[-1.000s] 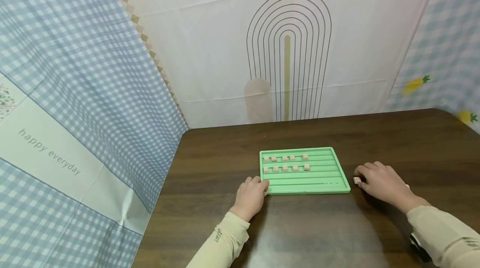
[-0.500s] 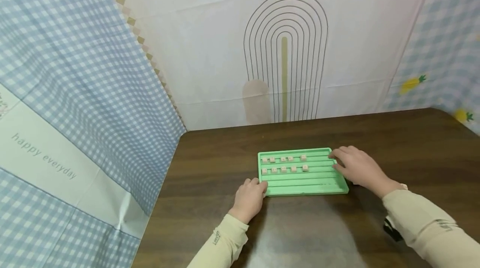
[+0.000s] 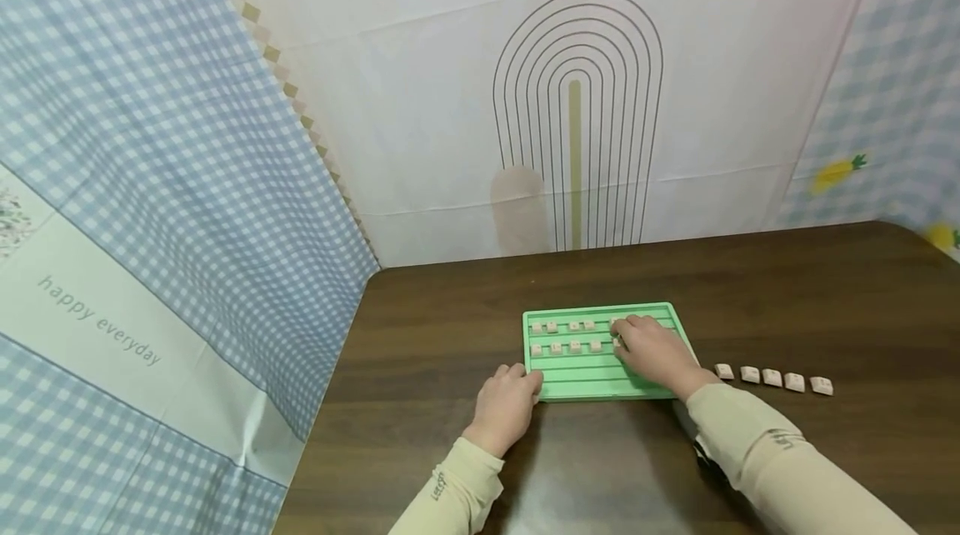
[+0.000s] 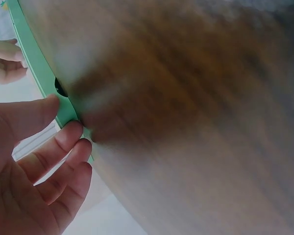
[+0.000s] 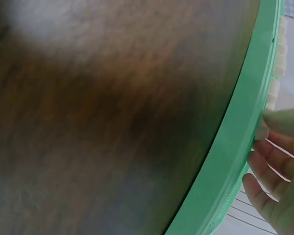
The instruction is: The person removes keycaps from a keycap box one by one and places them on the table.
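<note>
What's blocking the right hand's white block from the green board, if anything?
Nothing visible. The right hand is over the green board, the white block at its fingertips; whether block and board touch, I can't tell.

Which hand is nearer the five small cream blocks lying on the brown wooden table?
Right. The right hand is over the flat green tray, left of the blocks; the left hand is farther away, at the tray's near left corner.

Blue checked cloth (image 3: 187,143) beside brown table (image 3: 420,335)
</note>
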The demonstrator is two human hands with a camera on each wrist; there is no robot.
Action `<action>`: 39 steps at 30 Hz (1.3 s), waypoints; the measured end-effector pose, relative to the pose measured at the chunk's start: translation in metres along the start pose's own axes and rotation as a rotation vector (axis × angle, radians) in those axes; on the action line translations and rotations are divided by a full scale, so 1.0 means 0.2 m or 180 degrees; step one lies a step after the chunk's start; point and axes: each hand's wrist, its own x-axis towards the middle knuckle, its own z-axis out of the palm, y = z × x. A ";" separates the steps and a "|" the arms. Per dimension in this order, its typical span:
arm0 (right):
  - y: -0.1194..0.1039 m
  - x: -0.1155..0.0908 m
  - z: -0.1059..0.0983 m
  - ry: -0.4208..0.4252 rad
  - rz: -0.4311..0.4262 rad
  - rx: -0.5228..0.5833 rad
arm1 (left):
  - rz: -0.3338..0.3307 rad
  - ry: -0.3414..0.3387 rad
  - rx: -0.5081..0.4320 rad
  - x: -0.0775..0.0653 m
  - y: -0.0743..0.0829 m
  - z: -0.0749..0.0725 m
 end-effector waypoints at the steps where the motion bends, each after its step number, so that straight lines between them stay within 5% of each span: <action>1: 0.00 0.00 0.00 0.0043 0.0001 -0.0034 | 0.0003 0.0004 -0.0001 0.00 0.00 0.00; 15: 0.01 -0.01 0.00 0.0100 0.0094 -0.0027 | -0.0021 0.0006 -0.0067 0.00 0.01 0.01; 24: 0.18 -0.08 -0.23 0.0228 0.0420 0.0169 | 0.0038 0.0114 0.0038 0.00 0.00 0.01; 30: 0.35 -0.18 -0.30 -0.0023 0.0530 -0.0057 | 0.0017 0.0124 -0.0037 0.00 0.00 0.01; 39: 0.45 -0.25 -0.27 -0.0524 0.0682 -0.0048 | -0.0011 0.0037 -0.0032 0.00 0.01 -0.01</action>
